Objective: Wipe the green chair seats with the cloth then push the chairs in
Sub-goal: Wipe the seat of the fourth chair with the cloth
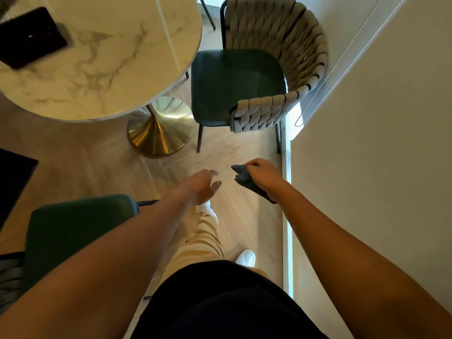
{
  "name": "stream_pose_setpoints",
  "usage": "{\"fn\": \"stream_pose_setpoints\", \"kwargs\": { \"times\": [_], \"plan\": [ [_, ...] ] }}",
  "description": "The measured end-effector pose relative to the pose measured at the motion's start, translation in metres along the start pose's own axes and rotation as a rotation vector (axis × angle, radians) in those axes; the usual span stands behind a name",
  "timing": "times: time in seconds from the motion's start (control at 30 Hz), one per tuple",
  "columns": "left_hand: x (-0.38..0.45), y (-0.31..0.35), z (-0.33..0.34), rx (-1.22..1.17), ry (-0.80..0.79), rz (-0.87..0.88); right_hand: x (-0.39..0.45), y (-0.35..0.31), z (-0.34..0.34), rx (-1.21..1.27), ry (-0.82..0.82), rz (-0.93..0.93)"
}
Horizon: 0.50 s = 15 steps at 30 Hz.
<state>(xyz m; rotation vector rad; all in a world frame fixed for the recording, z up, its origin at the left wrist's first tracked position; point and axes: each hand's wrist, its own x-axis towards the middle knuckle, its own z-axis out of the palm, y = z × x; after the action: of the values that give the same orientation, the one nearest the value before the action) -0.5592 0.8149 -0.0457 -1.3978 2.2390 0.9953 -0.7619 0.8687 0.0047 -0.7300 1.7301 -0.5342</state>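
Note:
A chair with a green seat [234,81] and a woven beige backrest [281,37] stands ahead, beside the round marble table [102,77]. A second green chair seat [78,228] lies at the lower left, partly behind my left forearm. My right hand [265,177] is closed around a bunched grey cloth [244,179], held over the floor short of the far chair. My left hand [203,187] hovers beside it, fingers apart, holding nothing.
The table rests on a gold pedestal base [159,133]. A black flat object [29,40] lies on the tabletop. A white wall [379,143] runs close along the right. Pale wood floor [97,162] lies between the chairs. My legs and white shoes [245,258] are below.

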Motion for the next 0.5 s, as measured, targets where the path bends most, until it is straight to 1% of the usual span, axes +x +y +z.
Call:
{"fn": "stream_pose_setpoints", "kwargs": {
  "times": [0.13,0.27,0.37,0.5],
  "plan": [
    [0.060,-0.018,-0.032,0.039,-0.036,-0.007,0.062,-0.036,-0.003,0.005,0.019,-0.024],
    [0.120,-0.037,-0.076,0.063,-0.056,0.014,0.133,-0.080,-0.010,-0.073,0.149,0.026],
    [0.160,-0.047,-0.112,0.064,-0.057,0.013,0.177,-0.111,-0.011,-0.099,0.147,0.054],
    [0.212,-0.051,-0.155,0.060,-0.058,0.019,0.222,-0.146,-0.013,-0.062,0.185,0.042]
  ]
}}
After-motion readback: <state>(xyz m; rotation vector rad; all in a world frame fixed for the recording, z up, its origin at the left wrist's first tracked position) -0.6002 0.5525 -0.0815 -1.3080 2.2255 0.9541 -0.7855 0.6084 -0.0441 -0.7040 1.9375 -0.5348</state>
